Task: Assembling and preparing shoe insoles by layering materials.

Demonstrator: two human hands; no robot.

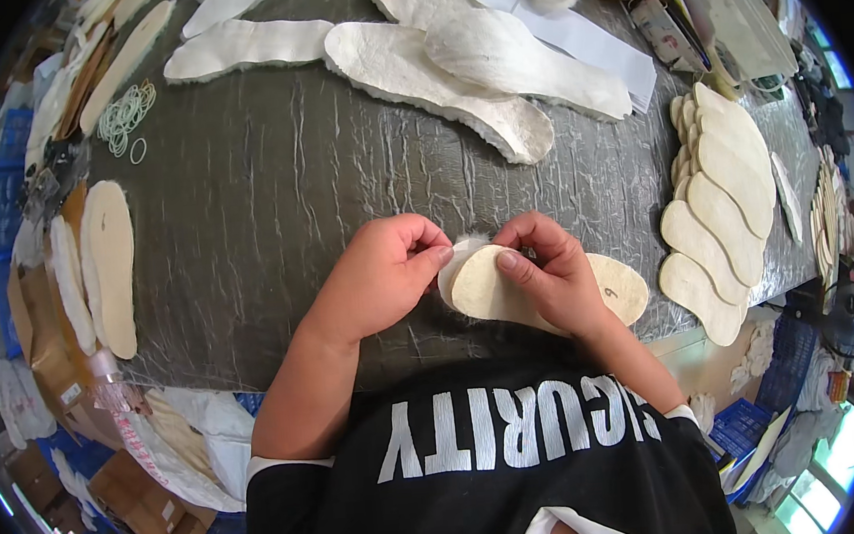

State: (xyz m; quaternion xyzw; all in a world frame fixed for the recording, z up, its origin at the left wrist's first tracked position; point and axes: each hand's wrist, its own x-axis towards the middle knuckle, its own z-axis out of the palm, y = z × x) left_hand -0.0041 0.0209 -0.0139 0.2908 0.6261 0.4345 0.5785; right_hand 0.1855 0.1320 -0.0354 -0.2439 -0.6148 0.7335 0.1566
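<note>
Close in front of me, my right hand (556, 275) grips a cream insole (488, 282) across its middle, the thumb on top and the fingers curled behind. A second, whiter layer with a fuzzy edge (450, 270) shows under the insole's left end. My left hand (388, 275) pinches that layer's rim between thumb and fingertips. The insole's right end (621, 290), with a small dark mark, sticks out past my right hand. Farther off lie several fleecy white insoles (432, 76), overlapping one another.
Fanned cream insoles (718, 204) are piled at the right edge of the dark, wrinkled tabletop (242, 211). At left are more insoles (111, 267) and a heap of rubber bands (124, 118). White paper (590, 38) and a box (667, 22) sit at the far right. A fan (845, 319) stands beyond the table.
</note>
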